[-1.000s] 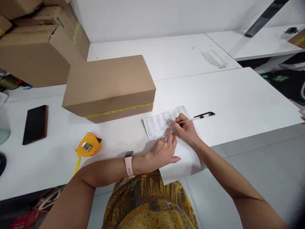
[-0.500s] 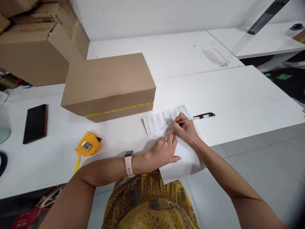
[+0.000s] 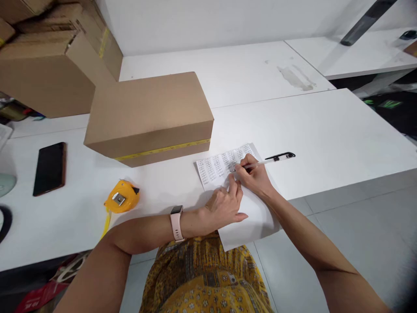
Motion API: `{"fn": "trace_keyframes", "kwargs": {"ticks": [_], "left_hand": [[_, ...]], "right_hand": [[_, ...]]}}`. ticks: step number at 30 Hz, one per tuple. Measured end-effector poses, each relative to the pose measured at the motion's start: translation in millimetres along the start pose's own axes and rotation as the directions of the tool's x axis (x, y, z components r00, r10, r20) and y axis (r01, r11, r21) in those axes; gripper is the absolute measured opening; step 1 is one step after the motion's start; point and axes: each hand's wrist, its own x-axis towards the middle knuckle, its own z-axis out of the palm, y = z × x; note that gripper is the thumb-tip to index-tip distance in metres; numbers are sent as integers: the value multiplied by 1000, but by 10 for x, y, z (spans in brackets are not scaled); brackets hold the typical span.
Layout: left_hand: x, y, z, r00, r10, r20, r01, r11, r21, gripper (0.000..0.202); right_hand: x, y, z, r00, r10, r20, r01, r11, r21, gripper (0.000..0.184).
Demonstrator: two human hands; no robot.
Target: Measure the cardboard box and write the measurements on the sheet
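Observation:
A pen [image 3: 267, 161] with a clear barrel and black cap is pinched in my right hand [image 3: 254, 176], its tip down on a white sheet of paper [image 3: 243, 234]. Columns of small handwriting fill the upper part of the sheet, and its lower edge hangs past the table's front. My left hand [image 3: 224, 204] lies on the paper just below the writing, fingers stretched out and thumb apart, touching the sheet close to the pen tip. A pink-banded watch [image 3: 176, 223] is on my left wrist.
A closed cardboard box [image 3: 150, 113] with yellow tape sits behind the paper on the white table [image 3: 312, 139]. To the left are a yellow tape measure [image 3: 122, 196] and a black phone [image 3: 50, 168]. More cardboard boxes [image 3: 42, 74] are stacked at the back left.
Hardly anything differs. The pen's capped end has shifted very slightly up and right; both hands and the paper stay in place.

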Motion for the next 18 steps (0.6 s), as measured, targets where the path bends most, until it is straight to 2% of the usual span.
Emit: {"fn": "trace_keyframes", "kwargs": {"ticks": [10,18], "left_hand": [[-8,-3,-4,1000,6,-10,-6,1000,0,86],[-10,-47,-4,998,56,-19,-56,998,-21,85]], "right_hand": [[-8,18,-5,1000,-19,9,19,1000,-10,21],[-2,-10,-6,999,-15,-39,14,1000,-19,21]]}}
